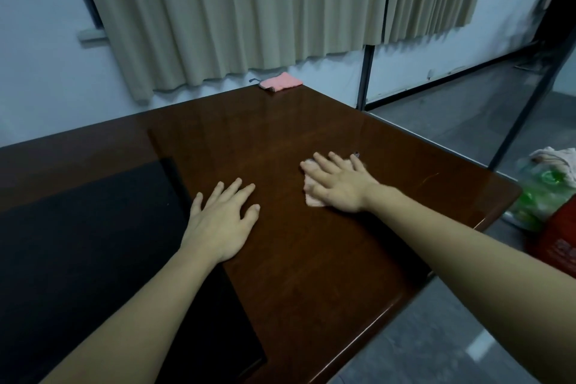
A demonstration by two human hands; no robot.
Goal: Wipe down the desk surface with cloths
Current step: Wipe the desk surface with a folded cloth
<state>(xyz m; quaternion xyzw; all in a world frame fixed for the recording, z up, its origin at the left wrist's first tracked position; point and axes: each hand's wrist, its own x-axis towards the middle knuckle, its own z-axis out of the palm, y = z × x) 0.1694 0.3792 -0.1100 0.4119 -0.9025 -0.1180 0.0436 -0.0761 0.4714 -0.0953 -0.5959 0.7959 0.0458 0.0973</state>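
Note:
The dark brown glossy desk [280, 140] fills the middle of the head view. My right hand [338, 182] lies flat with straight, spread fingers on a pale pink cloth [313, 199], pressing it onto the desk near the right edge; most of the cloth is hidden under the palm. My left hand [223, 215] rests flat on the bare wood to the left of it, fingers spread, holding nothing. A second pink cloth [280, 82], folded, lies at the desk's far corner.
A black inlaid pad [93, 243] covers the desk's left part. Beige curtains [233, 9] hang behind the desk. On the grey floor to the right stand a clear plastic bag [544, 193] with green items and a red bag [558, 246].

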